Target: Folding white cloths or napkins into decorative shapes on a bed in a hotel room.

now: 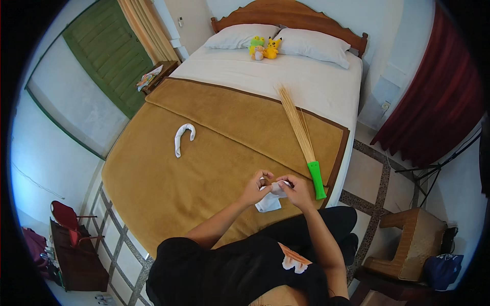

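My left hand and my right hand are close together above the front right part of the bed. Between them they hold a small white cloth, pinched with thumbs and fingers at its upper part. Its lower end hangs down against the brown blanket; the fingers hide part of it. Further off to the left, a rolled white cloth lies bent like a hook on the blanket. Just right of my right hand is the green handle of a stick broom, its bristles pointing to the headboard.
Three plush toys sit against two white pillows at the wooden headboard. A bedside table bears papers or cloth. On the right stand a tripod and a cardboard box; a red chair is at the lower left.
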### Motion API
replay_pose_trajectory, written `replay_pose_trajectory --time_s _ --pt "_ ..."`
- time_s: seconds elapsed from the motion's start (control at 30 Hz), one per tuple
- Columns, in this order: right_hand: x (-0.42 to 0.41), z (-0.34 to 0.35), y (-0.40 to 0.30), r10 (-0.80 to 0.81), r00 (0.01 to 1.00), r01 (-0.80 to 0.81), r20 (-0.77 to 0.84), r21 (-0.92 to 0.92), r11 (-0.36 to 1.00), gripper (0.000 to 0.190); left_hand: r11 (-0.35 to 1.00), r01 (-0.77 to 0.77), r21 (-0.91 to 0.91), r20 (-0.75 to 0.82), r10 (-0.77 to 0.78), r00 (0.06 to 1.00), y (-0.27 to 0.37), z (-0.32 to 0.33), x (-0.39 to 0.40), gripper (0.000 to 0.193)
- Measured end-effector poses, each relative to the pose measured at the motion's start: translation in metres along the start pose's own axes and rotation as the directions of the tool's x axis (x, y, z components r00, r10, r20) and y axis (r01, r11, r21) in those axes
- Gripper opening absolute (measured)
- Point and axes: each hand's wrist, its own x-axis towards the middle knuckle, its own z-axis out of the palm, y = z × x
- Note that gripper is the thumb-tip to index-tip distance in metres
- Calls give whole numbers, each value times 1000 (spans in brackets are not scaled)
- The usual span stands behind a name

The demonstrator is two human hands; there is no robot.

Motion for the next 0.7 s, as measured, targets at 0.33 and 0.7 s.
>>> replay_pose_trajectory --time_s 0.33,0.7 --pt "-21 -62 -81 -222 958 186 -179 -198 962 17 957 162 241 137 -199 970 15 -11 -1 22" --pt "7 -88 -90 0 957 -65 -289 -214 975 18 866 87 492 -343 101 934 94 -36 42 14"
